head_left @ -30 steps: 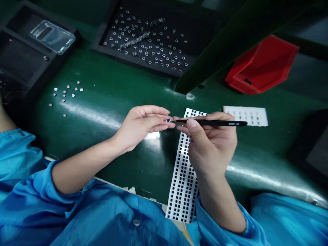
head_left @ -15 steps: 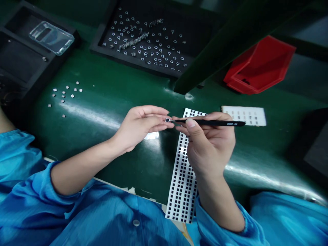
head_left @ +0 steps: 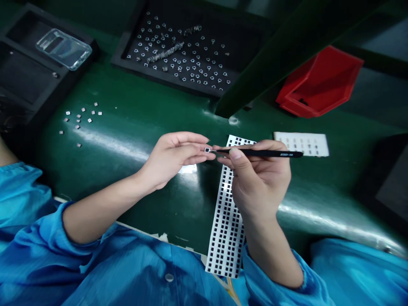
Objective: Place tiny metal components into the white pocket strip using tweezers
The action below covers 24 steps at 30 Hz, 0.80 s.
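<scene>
My left hand (head_left: 178, 155) pinches a small square part (head_left: 207, 150), dark in the middle with a pale rim, between thumb and fingers. Black tweezers (head_left: 264, 153) lie level in my right hand (head_left: 263, 178), held between thumb and fingers. Their thin metal tip is at the right edge of the square part; I cannot tell whether it touches. Below my right hand runs a long white sheet (head_left: 219, 238) with rows of small black squares, partly covered by that hand and wrist.
Several small square parts (head_left: 78, 121) lie scattered at left. A black tray (head_left: 117, 59) holds many metal pieces at the back. A dark post (head_left: 242, 93) rises beside a red bin (head_left: 318, 85). A white block (head_left: 321, 144) lies right. A clear case (head_left: 73, 53) rests on a black box.
Both hands keep nearly the same pose around the square part and tweezers. The whole view has shifted very slightly.
</scene>
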Available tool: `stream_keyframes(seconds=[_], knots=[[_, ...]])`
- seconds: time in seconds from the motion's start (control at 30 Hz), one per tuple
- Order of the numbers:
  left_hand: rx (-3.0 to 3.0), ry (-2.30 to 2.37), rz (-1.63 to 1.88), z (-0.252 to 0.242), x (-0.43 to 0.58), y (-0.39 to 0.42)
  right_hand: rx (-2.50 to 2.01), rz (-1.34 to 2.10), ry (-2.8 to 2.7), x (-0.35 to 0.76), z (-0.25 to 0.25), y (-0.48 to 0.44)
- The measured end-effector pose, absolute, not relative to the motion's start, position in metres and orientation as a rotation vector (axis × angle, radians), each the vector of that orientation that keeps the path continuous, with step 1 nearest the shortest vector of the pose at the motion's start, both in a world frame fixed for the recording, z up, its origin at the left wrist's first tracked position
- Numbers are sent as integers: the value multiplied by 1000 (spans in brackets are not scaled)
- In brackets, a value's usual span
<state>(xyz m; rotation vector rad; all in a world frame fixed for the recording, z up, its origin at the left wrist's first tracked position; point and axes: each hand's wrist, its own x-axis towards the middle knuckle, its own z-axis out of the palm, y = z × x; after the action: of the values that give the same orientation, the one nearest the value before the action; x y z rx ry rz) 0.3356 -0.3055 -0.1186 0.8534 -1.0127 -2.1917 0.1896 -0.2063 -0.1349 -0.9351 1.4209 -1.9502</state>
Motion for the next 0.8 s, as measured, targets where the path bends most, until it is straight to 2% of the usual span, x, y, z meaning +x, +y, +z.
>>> stream_keyframes(seconds=[0.4,0.57,0.8], knots=[[791,-1091,-2153,-124,335,-306,-1037,-1964,1491,195,-133,-205],[789,-1269,-2053,-130,333,-307,-1155,-2001,1462,195,-135,-206],[683,-1253,-1988,-137,332,-318,-938,-2125,1421,182,-138,-211]])
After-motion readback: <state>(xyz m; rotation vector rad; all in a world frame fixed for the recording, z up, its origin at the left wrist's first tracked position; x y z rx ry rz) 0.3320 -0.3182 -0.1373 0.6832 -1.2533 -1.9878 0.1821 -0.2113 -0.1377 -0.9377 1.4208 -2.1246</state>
